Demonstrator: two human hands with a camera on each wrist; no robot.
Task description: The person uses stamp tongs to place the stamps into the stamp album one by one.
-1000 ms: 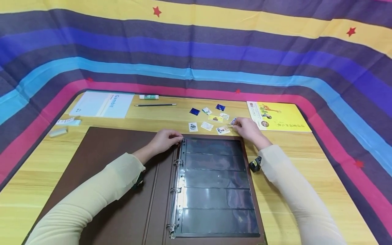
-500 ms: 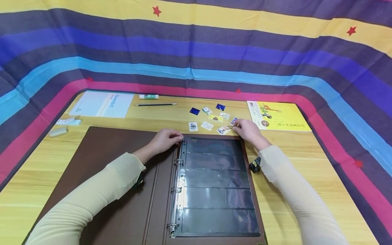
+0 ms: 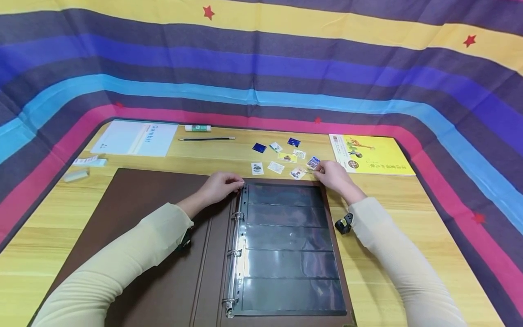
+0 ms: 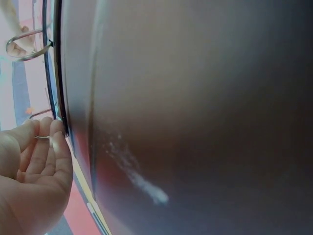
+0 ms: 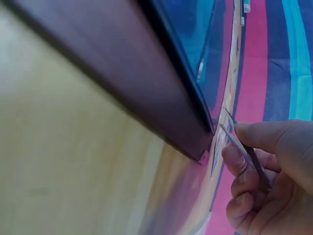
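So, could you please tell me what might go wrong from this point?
First, the tweezers in the right hand have their tips close to a stamp, so they could crease it. Second, other stamps lie nearby, and a slip might nudge one, perhaps the blue patterned stamp beside the fingers. Third, glare on the pocket page may make its pocket edges harder to see.

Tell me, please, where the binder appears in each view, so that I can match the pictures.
Head: the open binder spans the lower middle, running off the bottom edge.
Left wrist: the binder fills the centre and right as a broad brown surface.
Right wrist: the binder slants from the top left to just right of centre.
Shared landmark: the pink stripe, visible in all three.
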